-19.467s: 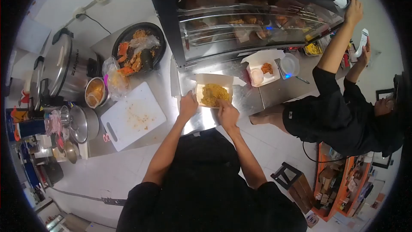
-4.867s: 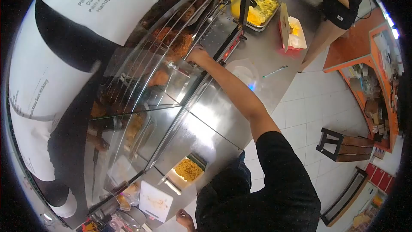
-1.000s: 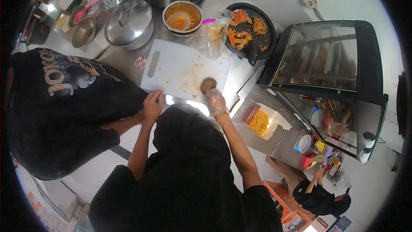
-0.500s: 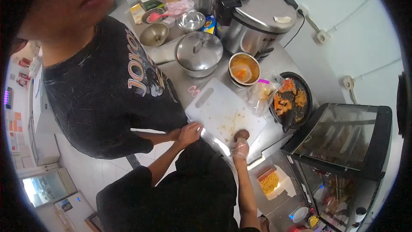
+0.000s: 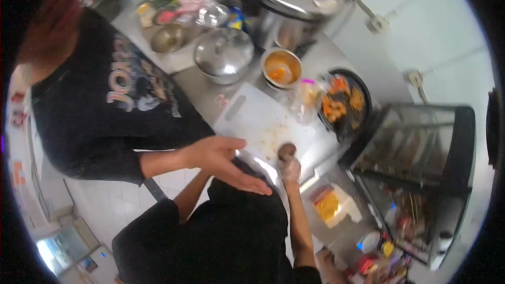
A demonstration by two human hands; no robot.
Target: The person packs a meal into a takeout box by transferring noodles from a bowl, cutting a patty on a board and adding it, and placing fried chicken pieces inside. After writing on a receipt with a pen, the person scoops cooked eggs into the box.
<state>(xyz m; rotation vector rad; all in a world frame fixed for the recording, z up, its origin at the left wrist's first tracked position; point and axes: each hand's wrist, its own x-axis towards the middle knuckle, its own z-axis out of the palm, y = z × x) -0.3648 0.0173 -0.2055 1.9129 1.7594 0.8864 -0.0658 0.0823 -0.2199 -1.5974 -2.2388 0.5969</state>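
My right hand (image 5: pixel 290 171), in a clear plastic glove, is closed round a dark brown rounded object (image 5: pixel 286 151) at the near right corner of the white cutting board (image 5: pixel 247 118). I cannot make out exactly what it is. Light brown crumbs (image 5: pixel 272 139) are scattered over the board beside it. My left forearm (image 5: pixel 193 195) reaches up from its black sleeve, but the left hand is hidden behind a co-worker's hand (image 5: pixel 223 164). That person's hand is stretched out, fingers extended, over my front.
A black pan (image 5: pixel 363 121) with orange and brown food, a plastic bag (image 5: pixel 304 104) and a steel bowl (image 5: pixel 281 66) stand past the board. Further back are a lidded pot (image 5: pixel 223 55) and a large cooker (image 5: pixel 289 18). A glass display case (image 5: pixel 415 147) stands right, near a box of yellow food (image 5: pixel 327 205).
The co-worker's arm has come forward, its hand now spread in front of my left hand. The whole view has shifted and blurred. My right hand keeps its hold on the brown object.
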